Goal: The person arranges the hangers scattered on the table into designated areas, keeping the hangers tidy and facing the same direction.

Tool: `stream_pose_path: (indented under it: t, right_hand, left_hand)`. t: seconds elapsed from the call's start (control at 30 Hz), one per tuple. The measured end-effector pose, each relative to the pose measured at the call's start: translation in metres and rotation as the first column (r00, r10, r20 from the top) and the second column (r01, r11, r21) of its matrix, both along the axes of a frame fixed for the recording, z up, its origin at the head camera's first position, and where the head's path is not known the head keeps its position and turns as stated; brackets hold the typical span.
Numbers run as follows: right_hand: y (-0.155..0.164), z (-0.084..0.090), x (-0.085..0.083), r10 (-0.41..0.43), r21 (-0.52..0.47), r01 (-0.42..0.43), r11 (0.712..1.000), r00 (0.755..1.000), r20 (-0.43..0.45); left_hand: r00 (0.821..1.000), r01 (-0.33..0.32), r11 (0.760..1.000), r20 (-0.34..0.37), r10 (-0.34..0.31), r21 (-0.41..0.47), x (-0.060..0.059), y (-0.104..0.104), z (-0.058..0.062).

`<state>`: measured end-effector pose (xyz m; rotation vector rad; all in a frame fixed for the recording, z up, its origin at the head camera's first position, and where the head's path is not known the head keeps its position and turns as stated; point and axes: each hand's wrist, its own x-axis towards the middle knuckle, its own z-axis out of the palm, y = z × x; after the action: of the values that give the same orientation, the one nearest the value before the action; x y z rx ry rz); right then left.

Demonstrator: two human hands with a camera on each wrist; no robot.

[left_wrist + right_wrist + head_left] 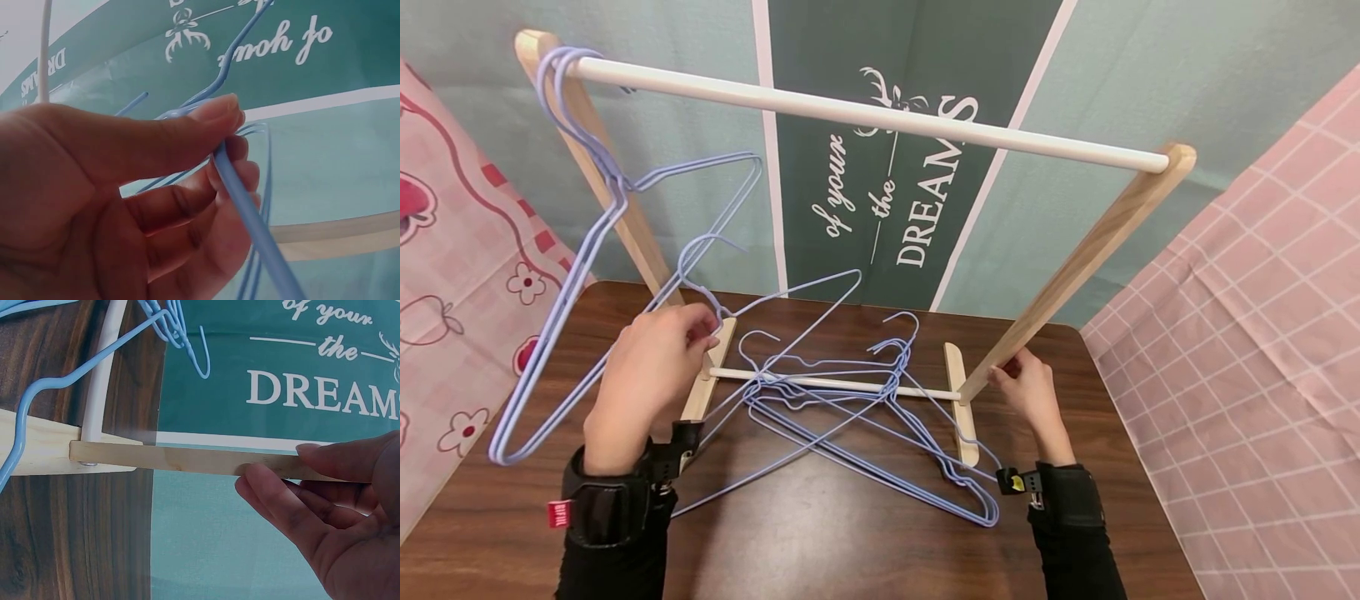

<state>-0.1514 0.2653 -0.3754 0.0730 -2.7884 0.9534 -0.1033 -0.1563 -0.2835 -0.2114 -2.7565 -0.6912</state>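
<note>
- Left hand (651,367): raised above the near left part of the table (820,533), thumb and curled fingers (231,156) pinching the neck of one blue wire hanger (775,308) just below its hook; the hanger's frame slopes away to the right, above the pile.
- Right hand (1030,387): fingers wrapped lightly round the lower end of the rack's right wooden leg (1075,267), thumb on top and fingertips (269,487) beneath, close to where the leg meets its foot.
- Clothes rack (865,112): a white top bar carried on two slanted wooden legs, with a thin white lower rail between two flat wooden feet; it stands on the dark wooden table.
- Hung hangers (587,233): blue wire hangers, apparently two or three though the wires overlap too closely to count, hooked over the far left end of the top bar and dangling past the table's left edge.
- Loose hangers (865,417): a tangled heap of blue wire hangers lying on the table across the lower rail, between the two feet and reaching towards the right wrist.
- Backdrop: a green banner (895,192) with white lettering behind the rack; pink patterned cloths (1240,350) on either side.
</note>
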Motion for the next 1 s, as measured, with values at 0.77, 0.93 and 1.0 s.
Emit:
stream_pose_path:
  t: [0.77,0.93,1.0]
  right_hand:
    - [-0.001,0.001,0.001,0.004,-0.005,-0.004,1.000,1.000,0.003]
    - [-0.001,0.001,0.001,0.007,-0.019,-0.006,1.000,1.000,0.007]
    - [-0.001,0.002,0.000,0.005,-0.021,-0.004,1.000,1.000,0.010]
  left_hand:
    - [0.992,-0.110,0.994,-0.056,0.111,0.017,0.003,-0.003,0.026]
    - [0.990,-0.122,0.992,-0.072,0.123,0.013,0.004,-0.004,0.031]
    - [0.989,-0.122,0.992,-0.084,0.123,0.014,0.004,-0.004,0.032]
